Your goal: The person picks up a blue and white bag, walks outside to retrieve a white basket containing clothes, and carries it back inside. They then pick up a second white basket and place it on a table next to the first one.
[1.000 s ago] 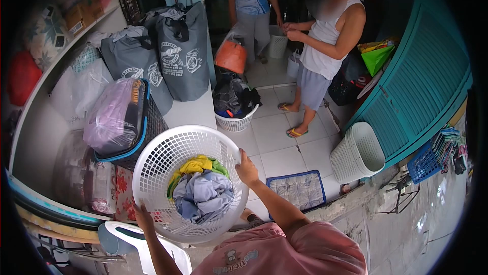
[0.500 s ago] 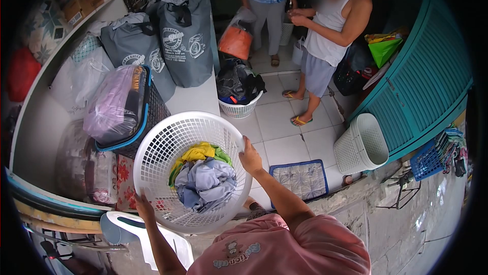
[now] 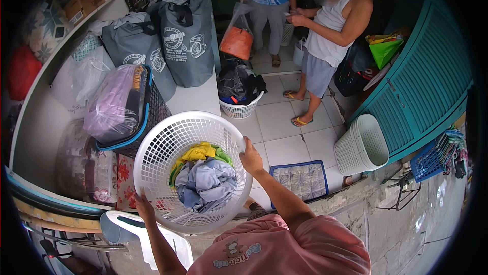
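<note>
A white round laundry basket (image 3: 152, 148) with slatted walls is held in front of me, its open top facing up. At the bottom of it lie crumpled clothes (image 3: 208, 181), pale blue-grey with yellow and green pieces behind. My left hand (image 3: 145, 206) grips the rim at the near left side. On the right side of the rim, my right hand (image 3: 251, 157) is closed round it, thumb up. The fingers of both hands are partly hidden by the rim.
Left, a counter carries grey laundry bags (image 3: 185, 41) and a dark basket (image 3: 157, 107) with bagged clothes. Ahead are a full white basket (image 3: 241, 111) and two people, one in a white sleeveless top (image 3: 333, 26). A floor mat (image 3: 300, 181), stacked white baskets (image 3: 356, 143) and a teal louvred door (image 3: 427, 82) are right.
The laundry basket and my hands are almost unmoved. The far person in blue has shifted slightly right, and the clear bag with orange contents now hangs more upright.
</note>
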A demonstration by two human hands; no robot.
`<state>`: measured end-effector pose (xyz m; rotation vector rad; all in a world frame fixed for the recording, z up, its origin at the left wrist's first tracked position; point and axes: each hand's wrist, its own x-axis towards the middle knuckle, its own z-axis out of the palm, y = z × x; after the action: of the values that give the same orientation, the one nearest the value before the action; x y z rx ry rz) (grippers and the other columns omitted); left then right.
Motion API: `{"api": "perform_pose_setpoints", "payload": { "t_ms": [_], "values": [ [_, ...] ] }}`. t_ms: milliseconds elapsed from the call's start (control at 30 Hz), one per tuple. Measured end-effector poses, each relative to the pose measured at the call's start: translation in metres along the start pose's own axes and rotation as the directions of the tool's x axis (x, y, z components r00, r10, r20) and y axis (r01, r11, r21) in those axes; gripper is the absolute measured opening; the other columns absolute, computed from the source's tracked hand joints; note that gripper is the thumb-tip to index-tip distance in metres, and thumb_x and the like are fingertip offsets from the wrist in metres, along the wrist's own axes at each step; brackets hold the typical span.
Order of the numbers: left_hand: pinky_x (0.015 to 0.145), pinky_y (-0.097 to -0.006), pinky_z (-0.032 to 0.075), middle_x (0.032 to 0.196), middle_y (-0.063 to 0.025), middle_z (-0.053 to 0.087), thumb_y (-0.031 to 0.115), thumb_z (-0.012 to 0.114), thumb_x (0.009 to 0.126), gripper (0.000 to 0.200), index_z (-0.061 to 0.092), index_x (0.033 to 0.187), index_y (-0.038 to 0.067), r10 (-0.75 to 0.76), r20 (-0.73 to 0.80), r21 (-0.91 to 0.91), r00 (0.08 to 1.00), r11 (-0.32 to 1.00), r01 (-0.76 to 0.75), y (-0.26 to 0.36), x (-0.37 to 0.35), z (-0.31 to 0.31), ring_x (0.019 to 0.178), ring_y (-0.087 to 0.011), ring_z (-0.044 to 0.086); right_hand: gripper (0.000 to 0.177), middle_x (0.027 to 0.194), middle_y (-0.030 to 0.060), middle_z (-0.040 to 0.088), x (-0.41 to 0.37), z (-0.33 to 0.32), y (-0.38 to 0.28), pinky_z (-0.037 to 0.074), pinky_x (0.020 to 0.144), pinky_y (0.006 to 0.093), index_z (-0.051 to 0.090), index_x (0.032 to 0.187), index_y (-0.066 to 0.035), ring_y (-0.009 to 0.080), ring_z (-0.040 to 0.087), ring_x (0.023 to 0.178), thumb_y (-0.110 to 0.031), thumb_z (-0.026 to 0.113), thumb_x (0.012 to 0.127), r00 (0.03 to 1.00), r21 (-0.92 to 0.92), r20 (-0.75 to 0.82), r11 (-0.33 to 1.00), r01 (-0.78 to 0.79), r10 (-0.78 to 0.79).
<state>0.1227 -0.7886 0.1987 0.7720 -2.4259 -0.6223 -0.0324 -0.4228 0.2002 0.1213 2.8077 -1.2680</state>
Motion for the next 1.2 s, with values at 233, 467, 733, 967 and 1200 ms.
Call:
{"api": "perform_pose_setpoints", "payload": {
  "t_ms": [233,467,733,967,1200],
  "values": [
    [0.055,-0.039,0.045,0.088,-0.0255,0.054,0.024,0.038,0.085,0.034,0.038,0.107,-0.002,-0.075,0.041,-0.01,0.996,0.997,0.076,-0.001,0.001,0.001,0.072,-0.0355,0.056,0.059,0.108,0.0199,0.047,-0.001,0.001,0.002,0.039,0.079,0.0437,0.023,0.124,-0.012,0.0372,0.049,0.093,-0.011,0.048,0.07,0.999,0.039,-0.026,0.999,0.024,-0.023],
    [0.051,-0.0356,0.047,0.085,-0.024,0.055,0.024,0.039,0.085,0.035,0.035,0.109,-0.001,-0.126,0.069,0.013,0.99,0.992,0.125,-0.003,0.002,0.001,0.065,-0.0323,0.058,0.06,0.106,0.0199,0.047,-0.004,-0.004,-0.004,0.039,0.078,0.0448,0.022,0.124,-0.013,0.0384,0.049,0.091,-0.012,0.048,0.069,1.0,0.029,-0.007,1.0,-0.004,0.005],
    [0.072,-0.0398,0.044,0.097,-0.0225,0.053,0.015,0.058,0.069,0.053,0.033,0.113,0.0,-0.127,0.06,0.05,0.99,0.991,0.124,0.004,-0.001,-0.004,0.086,-0.0356,0.055,0.061,0.106,0.019,0.048,-0.003,0.0,-0.002,0.039,0.079,0.0444,0.022,0.124,-0.014,0.0375,0.049,0.092,-0.013,0.049,0.069,1.0,0.03,-0.026,1.0,-0.001,0.002],
    [0.079,-0.0398,0.041,0.102,-0.0226,0.051,0.006,0.057,0.065,0.062,0.027,0.118,-0.002,-0.147,0.132,-0.042,0.98,0.987,0.154,-0.01,0.001,0.002,0.092,-0.0364,0.051,0.061,0.105,0.0198,0.048,-0.003,-0.002,-0.003,0.039,0.079,0.0439,0.022,0.124,-0.014,0.037,0.049,0.093,-0.013,0.049,0.069,1.0,0.027,-0.014,1.0,-0.014,0.015],
    [0.078,-0.0403,0.041,0.105,-0.0239,0.048,0.006,0.055,0.069,0.058,0.026,0.119,-0.003,-0.166,0.127,0.025,0.978,0.986,0.164,-0.023,0.001,0.009,0.093,-0.0362,0.051,0.061,0.106,0.0197,0.047,-0.003,-0.002,-0.003,0.039,0.079,0.044,0.022,0.124,-0.014,0.0371,0.049,0.093,-0.013,0.048,0.069,1.0,0.024,-0.011,1.0,-0.01,0.01]
  ]
}}
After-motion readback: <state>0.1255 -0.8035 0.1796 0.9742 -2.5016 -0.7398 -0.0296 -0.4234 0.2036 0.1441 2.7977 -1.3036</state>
